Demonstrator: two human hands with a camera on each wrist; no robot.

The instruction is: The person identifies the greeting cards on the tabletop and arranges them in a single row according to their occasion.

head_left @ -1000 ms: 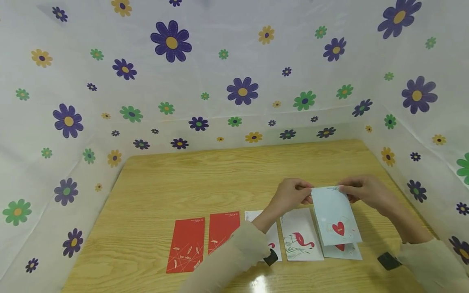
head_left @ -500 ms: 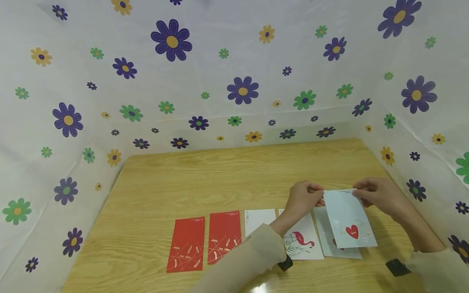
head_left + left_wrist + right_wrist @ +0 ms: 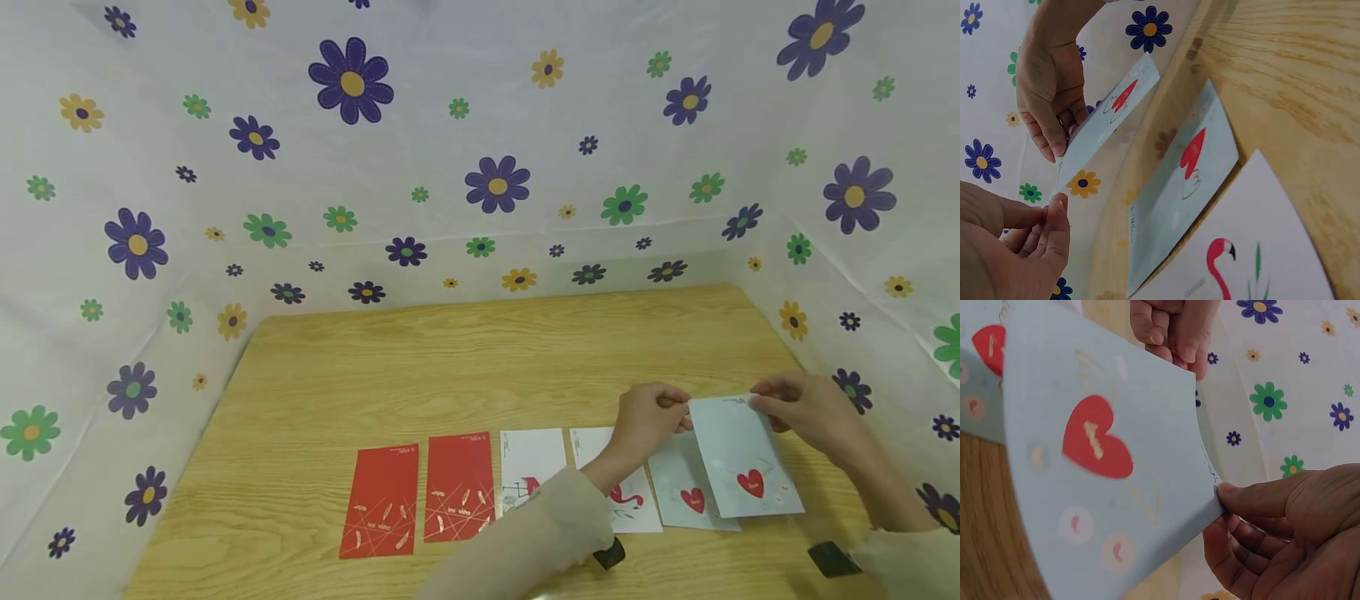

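A pale blue card with a winged red heart [image 3: 742, 458] is held tilted above the table at the right end of a row of cards. My left hand [image 3: 651, 417] pinches its top left corner. At the top right corner my right hand [image 3: 813, 417] grips it between thumb and fingers, as the right wrist view shows closely. Under and left of it lies a matching blue card [image 3: 678, 467], partly covered in the head view. Left of that, a white flamingo card [image 3: 1247, 244] lies flat, partly hidden by my left forearm in the head view.
Another white flamingo card [image 3: 532, 454] and two red cards with gold feathers, the left one [image 3: 379, 500] and the right one [image 3: 459, 487], continue the row leftward. Behind the wooden table [image 3: 450, 367] hangs a white flowered cloth [image 3: 420, 125], which also encloses both sides.
Both hands have carried the raised blue card to the right and slightly nearer. More of the matching card beneath now shows, and the left forearm has moved off the left flamingo card's top.
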